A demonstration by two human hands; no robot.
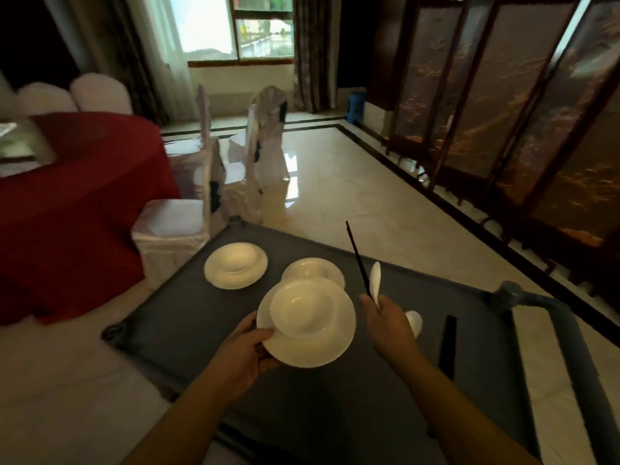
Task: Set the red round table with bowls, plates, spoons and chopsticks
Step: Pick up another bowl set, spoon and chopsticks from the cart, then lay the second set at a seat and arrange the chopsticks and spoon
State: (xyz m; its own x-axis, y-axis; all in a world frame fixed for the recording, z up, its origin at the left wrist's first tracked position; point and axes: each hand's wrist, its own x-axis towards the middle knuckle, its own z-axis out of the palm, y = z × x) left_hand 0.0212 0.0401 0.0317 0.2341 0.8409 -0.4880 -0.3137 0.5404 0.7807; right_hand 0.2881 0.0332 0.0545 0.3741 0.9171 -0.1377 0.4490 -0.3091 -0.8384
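Red round table (84, 196) standing far left, well apart from grey cart (335, 414). Plate with bowl (236, 265) sitting on cart. Left hand (241, 357) clamping plate (312, 347) carrying bowl (302, 308). Right hand (389, 322) closed around chopsticks (357, 258) and spoon (375, 280). Second spoon (414, 322), dark chopsticks (448, 344) lying on cart.

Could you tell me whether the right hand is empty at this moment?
No, the right hand grips dark chopsticks and a white ceramic spoon above the grey cart.
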